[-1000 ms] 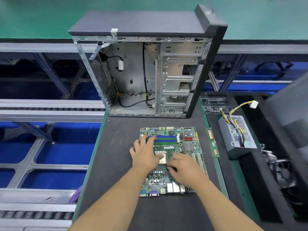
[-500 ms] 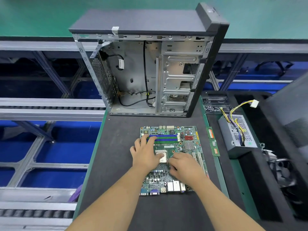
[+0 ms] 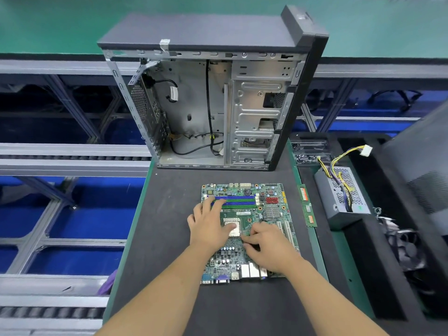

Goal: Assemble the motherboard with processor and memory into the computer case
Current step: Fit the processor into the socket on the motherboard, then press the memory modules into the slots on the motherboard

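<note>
The motherboard [image 3: 247, 229] is laid flat on the dark surface [image 3: 169, 238], in front of the upright computer case [image 3: 213, 93], whose open side is turned toward the viewer. The processor [image 3: 233, 227] is seen in its socket near the board's middle, so the processor-seating step is judged to be in hand. The left hand [image 3: 211, 226] is spread flat on the board, fingers straight and reaching onto the memory slots [image 3: 238, 201], thumb against the processor. The right hand [image 3: 269, 248] is curled just beside the socket; whether a latch lever is pinched there cannot be told, since the fingertips are hidden. A loose memory stick [image 3: 307, 206] is left at the surface's right edge. Next, locking the socket is probably called for, then the memory.
</note>
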### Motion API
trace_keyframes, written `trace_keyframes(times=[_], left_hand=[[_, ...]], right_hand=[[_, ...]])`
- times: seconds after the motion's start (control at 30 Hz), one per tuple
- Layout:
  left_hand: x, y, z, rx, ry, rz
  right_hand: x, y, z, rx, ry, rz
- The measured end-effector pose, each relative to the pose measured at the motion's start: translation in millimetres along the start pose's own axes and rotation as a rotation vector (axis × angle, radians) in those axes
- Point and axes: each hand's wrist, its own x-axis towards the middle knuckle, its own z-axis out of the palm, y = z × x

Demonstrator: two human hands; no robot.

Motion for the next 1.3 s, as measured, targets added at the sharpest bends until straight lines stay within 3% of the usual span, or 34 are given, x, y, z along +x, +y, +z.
trace_keyframes(times=[0.13,0.2,0.3,0.37,0.47,0.57,0.73,0.87,1.03,1.1,1.2,1.3], left_hand=[[-3.4,-2.9,0.4,-0.084,0.015,0.012],[-5.3,-5.0,0.7,-0.108,0.024,0.001],[-7.0,-2.7,0.5,-0.103,0.053,-0.011],[-7.1,3.0,0.3,-0.083,0.081,-0.041],[-3.1,14.0,1.7,0.030,0.121,-0.046],[2.9,25.5,4.6,0.132,0.156,-0.026],[8.3,36.5,4.9,0.151,0.173,-0.050],[10.8,36.0,-2.1,0.028,0.232,-0.197],[17.7,33.8,-14.0,-0.342,0.315,-0.432],[25.2,32.4,-18.8,-0.423,0.305,-0.518],[34.6,26.9,-26.4,-0.399,0.234,-0.559],[36.9,20.9,-31.3,-0.301,0.274,-0.380]], right_hand=[[0.6,-6.5,-3.8,0.033,0.039,0.011],[2.0,-8.0,-11.9,0.087,0.236,0.110],[8.5,6.3,-35.9,0.132,0.547,0.459],[10.8,23.2,-55.3,0.125,0.517,0.692],[9.7,46.5,-70.6,0.074,0.300,0.906],[9.0,57.5,-70.3,0.100,0.187,0.938],[8.2,65.3,-72.6,0.155,0.252,0.986],[9.0,73.8,-76.0,0.201,0.304,0.985],[15.6,66.7,-82.5,0.291,0.437,0.960],[19.3,58.6,-86.4,0.209,0.495,0.851],[27.1,50.3,-87.0,0.098,0.467,0.540],[39.9,40.6,-86.7,0.063,0.406,0.317]])
